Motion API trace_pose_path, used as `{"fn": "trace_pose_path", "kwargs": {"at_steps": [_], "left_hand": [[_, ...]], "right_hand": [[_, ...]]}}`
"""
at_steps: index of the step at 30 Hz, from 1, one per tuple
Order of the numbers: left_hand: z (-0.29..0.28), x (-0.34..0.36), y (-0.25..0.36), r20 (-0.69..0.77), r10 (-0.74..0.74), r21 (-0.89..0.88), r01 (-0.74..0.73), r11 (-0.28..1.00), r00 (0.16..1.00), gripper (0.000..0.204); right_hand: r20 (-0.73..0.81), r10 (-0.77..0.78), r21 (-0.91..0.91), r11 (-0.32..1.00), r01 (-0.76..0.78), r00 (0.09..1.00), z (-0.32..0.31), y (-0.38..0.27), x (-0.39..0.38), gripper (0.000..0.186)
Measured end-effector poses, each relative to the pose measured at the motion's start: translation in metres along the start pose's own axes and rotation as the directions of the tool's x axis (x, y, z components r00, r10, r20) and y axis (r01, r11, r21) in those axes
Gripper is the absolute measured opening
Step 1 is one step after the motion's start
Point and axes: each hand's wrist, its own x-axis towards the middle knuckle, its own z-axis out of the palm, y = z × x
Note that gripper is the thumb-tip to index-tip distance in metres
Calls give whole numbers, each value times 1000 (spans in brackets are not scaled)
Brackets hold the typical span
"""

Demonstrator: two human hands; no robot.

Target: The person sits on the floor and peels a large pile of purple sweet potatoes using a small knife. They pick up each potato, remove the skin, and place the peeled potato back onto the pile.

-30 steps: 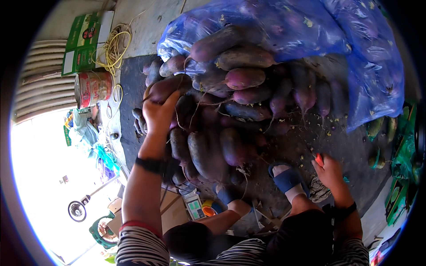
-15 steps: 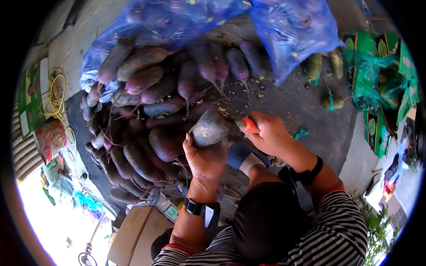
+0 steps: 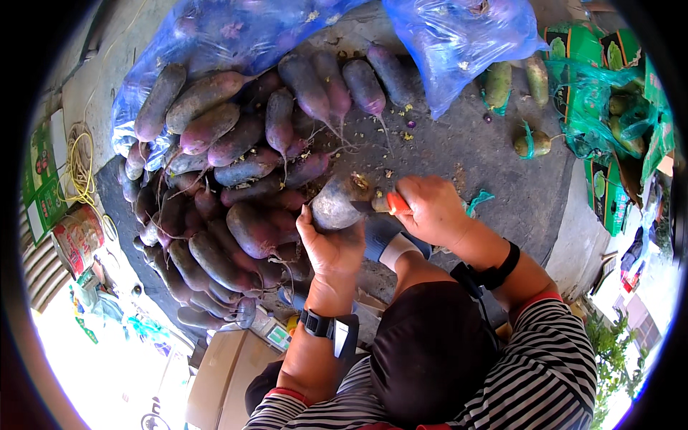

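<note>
My left hand (image 3: 333, 251) is closed around the lower side of a thick, purplish-grey radish (image 3: 340, 204), held above the dark mat. The radish's far end shows a pale, brownish cut spot. In my right hand (image 3: 433, 209) I grip a knife (image 3: 396, 203) by its orange-red handle, and its short dark blade touches the right side of the radish near that end. To the left of my left hand lies a big heap of purple radishes (image 3: 250, 228), several with thin roots still on.
Blue plastic bags (image 3: 459, 46) lie along the far side. Greenish radishes (image 3: 534, 144) and green cartons (image 3: 605, 188) with teal netting are at the right. A cardboard box (image 3: 228, 376) stands at near left. My blue shoe (image 3: 380, 237) is just beyond my hands.
The knife blade has come against the radish, which is tilted a little differently in my left hand. The surroundings have shifted slightly up and left in view.
</note>
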Motion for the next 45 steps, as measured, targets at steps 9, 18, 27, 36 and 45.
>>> {"fn": "trace_pose_path", "kwargs": {"at_steps": [9,18,27,36,45], "left_hand": [[-1,-1,2,-32,11,17,-11,1000,999,57],[8,-25,-13,138,-80,60,72,996,987,59],[-14,-17,11,45,-148,-43,150,988,988,58],[-11,-23,13,-21,-68,66,69,995,997,59],[-21,-15,20,43,-176,-25,177,984,983,57]], "right_hand": [[2,23,-16,1000,-23,1000,10,3,-1,20],[324,530,-152,847,-510,784,46,55,-18,30],[3,-96,201,975,94,995,4,3,-8,17],[78,159,-142,979,-147,984,19,-2,-4,20],[20,117,168,979,-119,993,17,2,-13,21]]}}
